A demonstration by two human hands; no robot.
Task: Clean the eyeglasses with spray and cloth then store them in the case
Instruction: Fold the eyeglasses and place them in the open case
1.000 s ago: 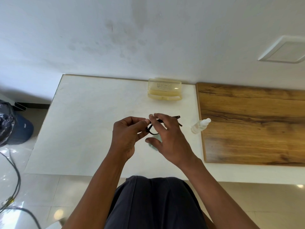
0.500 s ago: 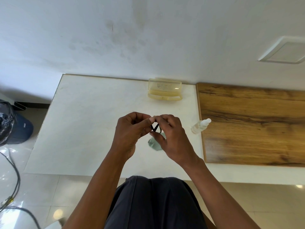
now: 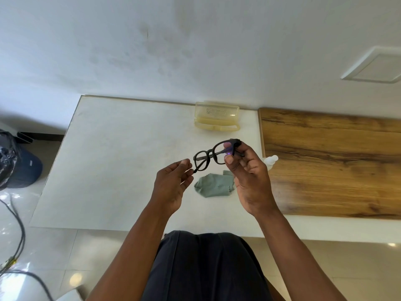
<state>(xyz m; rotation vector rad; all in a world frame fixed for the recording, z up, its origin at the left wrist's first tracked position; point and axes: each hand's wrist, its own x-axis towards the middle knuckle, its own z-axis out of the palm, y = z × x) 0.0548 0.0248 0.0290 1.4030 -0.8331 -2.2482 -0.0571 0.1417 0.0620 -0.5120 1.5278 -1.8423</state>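
Above the white table point(image 3: 121, 161), my right hand point(image 3: 249, 177) pinches the black eyeglasses point(image 3: 210, 151) by their right lens rim, thumb in front and fingers behind. One temple hangs down to the left, and its tip touches the loosely curled fingertips of my left hand point(image 3: 173, 185). A crumpled grey-green cloth point(image 3: 213, 185) lies on the table under the glasses. The open, translucent yellow case point(image 3: 217, 117) stands at the table's far edge. My right hand hides most of the small white spray bottle point(image 3: 271, 160).
A wooden board point(image 3: 336, 161) covers the table's right part. On the floor at the left stand a dark bin point(image 3: 23, 168) with a black bag and some cables point(image 3: 17, 231). My dark-trousered lap is at the near table edge.
My hands have moved apart. The glasses, bunched between both hands before, now sit higher in my right hand with the front frame showing, and the cloth lies uncovered on the table.
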